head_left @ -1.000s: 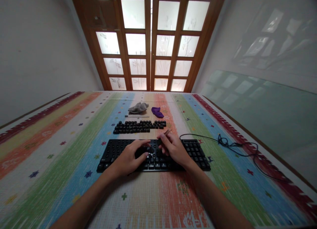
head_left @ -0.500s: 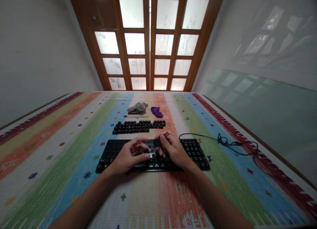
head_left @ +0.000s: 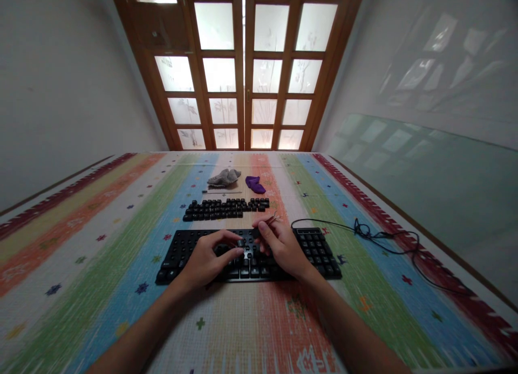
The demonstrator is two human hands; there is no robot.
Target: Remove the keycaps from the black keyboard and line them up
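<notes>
A black keyboard (head_left: 170,255) lies flat before me, many of its keycaps off and bare switch posts showing in the main block. Over its middle, my left hand (head_left: 208,259) is closed, thumb and forefinger pinching a small black keycap (head_left: 240,243). Just to the right, my right hand (head_left: 281,247) is curled round a wire keycap puller (head_left: 274,218); its thin metal prongs stick out past the fingers, pointing away from me. The puller's dark handle is mostly hidden by the thumb and fingers.
Loose keycaps (head_left: 214,209) stand in rows behind the keyboard. Beyond them lie a thin stick-like brush (head_left: 222,192), a crumpled grey cloth (head_left: 224,178) and a purple cloth (head_left: 255,184). The keyboard's cable (head_left: 384,235) trails right across the striped tablecloth (head_left: 202,336).
My left hand has lowered the keycap slightly toward the switch posts, thumb and forefinger closer to the keyboard. The right hand has barely moved and still holds the puller.
</notes>
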